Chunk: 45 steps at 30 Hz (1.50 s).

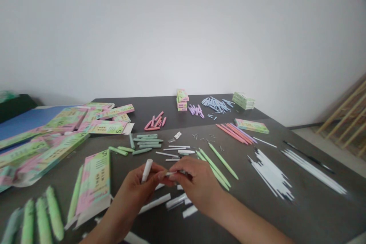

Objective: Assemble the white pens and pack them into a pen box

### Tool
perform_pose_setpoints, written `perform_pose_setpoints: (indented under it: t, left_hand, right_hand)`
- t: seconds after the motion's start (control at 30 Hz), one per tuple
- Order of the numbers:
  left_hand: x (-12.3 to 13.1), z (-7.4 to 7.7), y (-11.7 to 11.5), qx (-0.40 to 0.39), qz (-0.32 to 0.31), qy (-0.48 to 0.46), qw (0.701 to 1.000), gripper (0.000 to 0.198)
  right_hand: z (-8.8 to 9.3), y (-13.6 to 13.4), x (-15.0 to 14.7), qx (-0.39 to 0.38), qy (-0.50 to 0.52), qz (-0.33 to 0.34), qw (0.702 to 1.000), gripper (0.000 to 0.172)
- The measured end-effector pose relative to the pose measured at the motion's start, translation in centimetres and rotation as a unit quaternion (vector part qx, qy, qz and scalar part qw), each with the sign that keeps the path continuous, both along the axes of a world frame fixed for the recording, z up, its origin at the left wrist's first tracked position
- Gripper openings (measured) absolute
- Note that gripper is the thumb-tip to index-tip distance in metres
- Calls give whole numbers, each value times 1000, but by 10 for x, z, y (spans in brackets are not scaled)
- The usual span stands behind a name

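Observation:
My left hand (pixel 134 190) is closed around a short white pen part (pixel 146 170) that sticks up between thumb and fingers. My right hand (pixel 197 183) is pinched on a thin white piece (pixel 170 174) whose tip points toward the left hand. Both hands hover just above the dark table (pixel 300 217), near its front edge. Loose white pen parts (pixel 171 200) lie on the table under the hands. Green pens (pixel 219 162) lie just beyond my right hand.
Pastel pen boxes (pixel 94 185) and flat cartons lie at the left, with green caps (pixel 42 217) at the front left. White refills (pixel 271 175) spread at the right. Pink, purple and blue parts (pixel 214 105) and stacked boxes (pixel 182 100) sit at the back.

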<state>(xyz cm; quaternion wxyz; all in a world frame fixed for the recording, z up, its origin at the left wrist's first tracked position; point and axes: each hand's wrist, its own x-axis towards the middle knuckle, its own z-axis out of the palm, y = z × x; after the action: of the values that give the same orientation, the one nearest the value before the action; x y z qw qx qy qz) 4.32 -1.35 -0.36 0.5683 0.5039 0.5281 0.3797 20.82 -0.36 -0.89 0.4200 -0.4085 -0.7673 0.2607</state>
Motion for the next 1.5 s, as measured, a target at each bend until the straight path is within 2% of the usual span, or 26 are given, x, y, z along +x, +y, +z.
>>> perform_pose_setpoints:
  t: [0.17, 0.27, 0.43, 0.53, 0.6, 0.67, 0.73, 0.77, 0.87, 0.97, 1.1, 1.3, 1.43, 1.5]
  left_hand:
    - [-1, 3, 0, 34, 11, 58, 998, 29]
    - [-4, 0, 3, 70, -19, 86, 994, 27]
    - [-5, -3, 3, 129, -68, 118, 982, 24]
    - [-5, 0, 3, 141, -73, 158, 975, 27]
    - [-9, 2, 7, 131, -43, 177, 974, 30]
    - [-17, 4, 15, 124, 12, 189, 974, 30]
    - [-29, 2, 27, 123, 60, 218, 966, 31]
    - [-36, -1, 33, 122, 65, 241, 961, 31]
    - [-53, -12, 51, 125, 10, 325, 937, 30]
    - [-61, -23, 63, 115, -34, 370, 921, 28]
    - [-65, -32, 67, 113, -46, 398, 909, 29]
    - [-67, -44, 70, 121, -69, 416, 899, 25]
    - [-63, -39, 66, 128, -66, 408, 901, 26]
    - [-59, -31, 61, 128, -19, 373, 919, 25]
  right_hand:
    - [-2, 0, 2, -9, -37, -4, 999, 9]
    - [-3, 0, 2, -16, -56, -1, 998, 11]
    - [0, 1, 1, -66, -87, 11, 994, 26]
    - [5, 3, 3, -82, -88, 4, 993, 24]
    - [8, 6, 9, -81, -79, -15, 993, 21]
    - [11, 12, 20, -85, -60, -40, 994, 20]
    - [11, 21, 34, -95, -40, -58, 993, 17]
    - [9, 26, 41, -104, -38, -63, 992, 16]
    - [1, 40, 60, -143, -81, -70, 984, 10]
    - [-8, 47, 67, -175, -135, -67, 973, 5]
    - [-14, 46, 63, -183, -153, -67, 969, 9]
    - [-13, 46, 60, -174, -181, -63, 966, 12]
    - [-10, 45, 60, -166, -189, -65, 966, 12]
    - [-9, 43, 60, -161, -189, -67, 966, 12]
